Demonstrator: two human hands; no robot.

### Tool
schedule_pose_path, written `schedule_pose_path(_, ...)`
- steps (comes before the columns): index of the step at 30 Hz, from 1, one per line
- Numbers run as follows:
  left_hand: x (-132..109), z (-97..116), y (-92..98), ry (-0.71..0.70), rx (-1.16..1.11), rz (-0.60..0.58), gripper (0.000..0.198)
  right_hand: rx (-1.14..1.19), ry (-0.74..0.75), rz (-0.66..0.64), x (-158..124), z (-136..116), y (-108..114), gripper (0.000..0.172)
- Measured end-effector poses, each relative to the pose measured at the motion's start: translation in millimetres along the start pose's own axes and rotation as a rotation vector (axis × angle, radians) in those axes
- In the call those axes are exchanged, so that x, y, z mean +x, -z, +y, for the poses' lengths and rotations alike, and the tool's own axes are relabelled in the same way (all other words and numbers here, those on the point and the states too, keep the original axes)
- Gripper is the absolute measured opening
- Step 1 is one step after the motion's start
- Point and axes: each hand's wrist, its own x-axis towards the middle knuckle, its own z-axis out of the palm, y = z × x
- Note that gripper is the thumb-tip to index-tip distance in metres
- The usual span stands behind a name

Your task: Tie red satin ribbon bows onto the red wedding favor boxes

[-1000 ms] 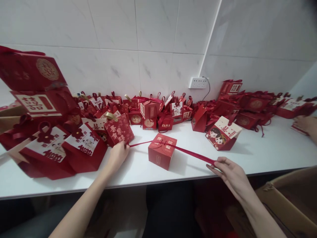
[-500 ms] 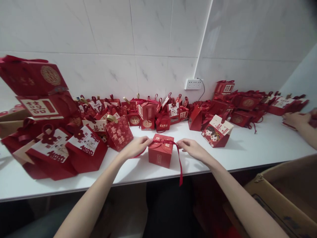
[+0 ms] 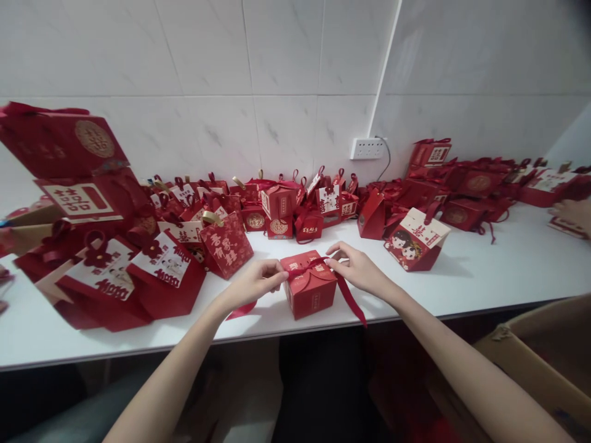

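A small red gift box (image 3: pixel 313 294) with gold lettering stands near the front edge of the white table. A dark red ribbon (image 3: pixel 351 300) crosses its top, and its tails hang down on both sides. At the box's left upper edge, my left hand (image 3: pixel 261 278) pinches the ribbon between thumb and fingers. My right hand (image 3: pixel 353 264) is closed on the ribbon at the right upper edge. The ribbon's middle lies over the curved flaps of the lid. To the right stands a house-shaped box with cartoon figures (image 3: pixel 413 241).
Red gift boxes (image 3: pixel 279 215) crowd the back of the white table (image 3: pixel 466 264). Larger boxes (image 3: pixel 87 200) are stacked at left. A power strip (image 3: pixel 367 148) sits on the wall. An open cardboard carton (image 3: pixel 530 357) stands below right. Another person's hand (image 3: pixel 572 212) shows at far right.
The gift box has turned and shifted slightly right. My right hand has moved in over its top edge. The other person's hand has moved toward the right edge of view.
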Motion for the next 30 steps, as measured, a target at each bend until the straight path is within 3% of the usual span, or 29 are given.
schedule_pose_path(5,7,-1,4.0,0.036,-0.038,0.007,0.035,-0.171,-0.001,-0.033,8,-16,9,0.016)
schedule_pose_path(10,14,-1,2.9,0.096,-0.089,0.007,0.035,0.134,-0.199,-0.244,17,-24,14,0.024)
schedule_pose_path(17,15,-13,-1.0,0.135,-0.326,-0.066,0.036,0.218,-0.292,-0.494,21,-8,24,0.034)
schedule_pose_path(25,16,-31,-10.5,0.161,-0.567,-0.096,0.044,0.357,-0.307,-0.482,9,9,14,0.038)
schedule_pose_path(30,11,-24,-16.5,0.192,-0.555,-0.061,0.044,0.194,-0.235,-0.543,2,2,22,0.040)
